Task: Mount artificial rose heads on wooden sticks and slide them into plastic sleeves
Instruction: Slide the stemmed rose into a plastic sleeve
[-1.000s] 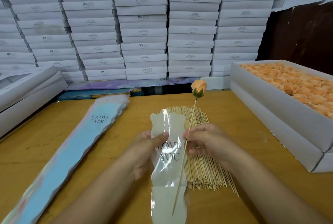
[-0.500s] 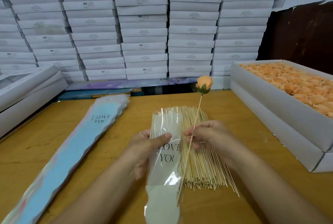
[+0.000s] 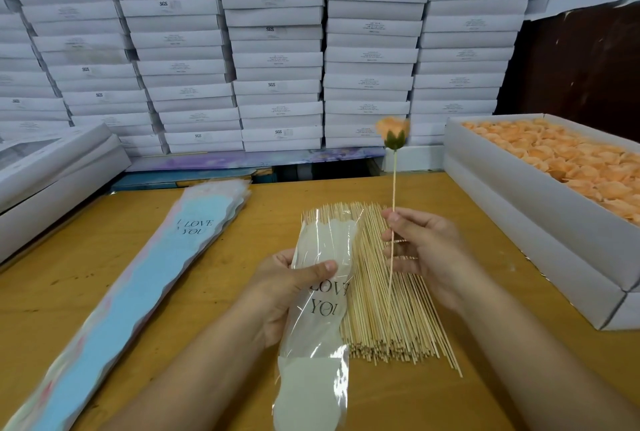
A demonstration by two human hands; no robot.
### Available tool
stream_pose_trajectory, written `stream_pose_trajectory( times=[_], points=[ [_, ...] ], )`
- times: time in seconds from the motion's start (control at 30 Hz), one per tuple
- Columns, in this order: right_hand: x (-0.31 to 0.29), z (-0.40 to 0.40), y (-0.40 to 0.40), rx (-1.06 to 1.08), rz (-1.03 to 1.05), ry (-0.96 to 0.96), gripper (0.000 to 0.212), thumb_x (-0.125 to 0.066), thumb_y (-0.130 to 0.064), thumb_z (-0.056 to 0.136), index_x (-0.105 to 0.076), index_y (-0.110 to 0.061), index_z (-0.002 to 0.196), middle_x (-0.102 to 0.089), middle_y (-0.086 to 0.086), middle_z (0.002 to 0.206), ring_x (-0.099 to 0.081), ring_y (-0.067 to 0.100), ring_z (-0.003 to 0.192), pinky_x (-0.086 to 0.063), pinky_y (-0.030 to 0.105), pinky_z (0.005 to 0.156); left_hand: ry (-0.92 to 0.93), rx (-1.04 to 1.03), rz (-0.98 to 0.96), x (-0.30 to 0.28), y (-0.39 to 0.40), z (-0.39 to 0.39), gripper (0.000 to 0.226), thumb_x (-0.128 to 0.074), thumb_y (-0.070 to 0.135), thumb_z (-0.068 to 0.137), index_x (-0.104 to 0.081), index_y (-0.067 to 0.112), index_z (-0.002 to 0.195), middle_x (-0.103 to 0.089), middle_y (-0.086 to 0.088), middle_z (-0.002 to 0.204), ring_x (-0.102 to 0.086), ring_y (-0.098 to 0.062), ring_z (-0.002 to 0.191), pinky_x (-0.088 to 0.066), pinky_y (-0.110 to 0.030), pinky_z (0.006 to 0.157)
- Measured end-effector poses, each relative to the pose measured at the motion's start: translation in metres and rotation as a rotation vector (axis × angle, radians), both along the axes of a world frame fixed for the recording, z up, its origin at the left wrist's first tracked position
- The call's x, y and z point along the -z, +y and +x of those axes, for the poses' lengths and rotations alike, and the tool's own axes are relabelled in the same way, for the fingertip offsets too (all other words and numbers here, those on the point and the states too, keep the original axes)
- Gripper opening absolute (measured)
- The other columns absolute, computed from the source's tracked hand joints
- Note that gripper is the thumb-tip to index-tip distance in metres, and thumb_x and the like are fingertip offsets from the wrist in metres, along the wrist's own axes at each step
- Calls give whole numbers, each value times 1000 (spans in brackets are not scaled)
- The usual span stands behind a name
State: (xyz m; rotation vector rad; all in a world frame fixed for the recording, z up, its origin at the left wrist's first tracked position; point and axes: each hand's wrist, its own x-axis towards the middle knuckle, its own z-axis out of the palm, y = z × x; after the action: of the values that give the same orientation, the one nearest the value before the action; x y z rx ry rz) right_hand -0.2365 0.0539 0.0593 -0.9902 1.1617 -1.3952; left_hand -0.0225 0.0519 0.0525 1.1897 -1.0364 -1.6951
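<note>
Right hand pinches rose stick beside sleeve.

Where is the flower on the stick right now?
The right hand pinches the stick and holds it upright above the pile of sticks. The flower is at its top, right of the plastic sleeve.

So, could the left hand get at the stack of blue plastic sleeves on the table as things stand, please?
Probably not yet: the left hand grips a clear plastic sleeve. Nothing stands between it and the stack of blue plastic sleeves.
</note>
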Motion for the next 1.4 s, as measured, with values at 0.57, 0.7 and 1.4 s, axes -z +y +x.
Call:
stream_pose_trajectory(
  times=[0.57, 0.7, 1.4],
  points=[
    [2, 7, -1, -165, 102, -57, 40, -45, 3, 98, -53, -21, 129, -60, 3, 65, -61, 16, 54, -57, 34, 54, 14, -21, 14, 2, -2, 2, 56, -87, 8, 64, -67, -3, 115, -72, -30, 103, -71, -37, 76, -62, -49, 70],
    [2, 3, -1, -236, 138, -94, 45, -50, 8, 95, -52, -20, 130, -63, 7, 70, -65, 19, 59, -59, 35, 58, 17, -21, 15, 1, -2, 2, 54, -86, 7, 65, -68, -2, 114, -74, -27, 97, -72, -35, 73, -62, -46, 65],
    [-97, 1, -79, 263, -149, -105, 28, -53, 8, 95, -60, -8, 117, -68, 15, 94, -71, 21, 70, -61, 32, 60, -14, -17, 5, -4, 5, -1, 65, -88, 13, 53, -67, -7, 111, -63, -39, 115, -61, -41, 89, -52, -65, 88]
  ],
)
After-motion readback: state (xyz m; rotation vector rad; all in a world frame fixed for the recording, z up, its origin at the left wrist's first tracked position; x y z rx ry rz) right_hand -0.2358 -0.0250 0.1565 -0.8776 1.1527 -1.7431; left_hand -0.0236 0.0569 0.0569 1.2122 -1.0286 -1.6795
